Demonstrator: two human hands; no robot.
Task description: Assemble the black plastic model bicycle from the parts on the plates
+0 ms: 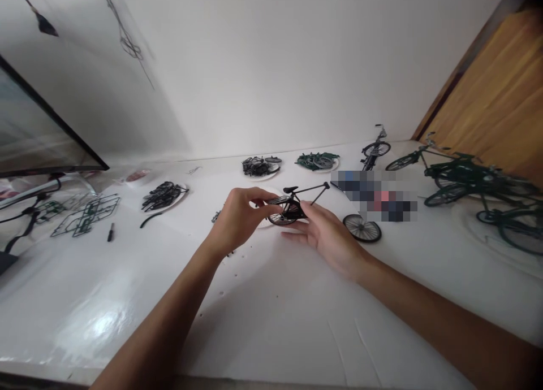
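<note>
Between my two hands is a small black model bicycle (292, 204), held above the white table. It has a saddle, a rear wheel and a bare frame front with no front wheel on it. My left hand (240, 217) pinches it at the rear, by the rack and wheel. With thumb and fingers, my right hand (324, 232) grips the lower middle of the frame. A loose spoked wheel (362, 228) lies on the table just right of my right hand. Behind my hands, a white plate (268, 223) is partly hidden.
Plates of black parts (163, 196), grey parts (257, 166) and green parts (316, 160) stand toward the back. Assembled model bicycles (462, 172) crowd the right side. At left are green part frames (87, 215), a small screwdriver (111, 232) and a monitor (38, 124).
</note>
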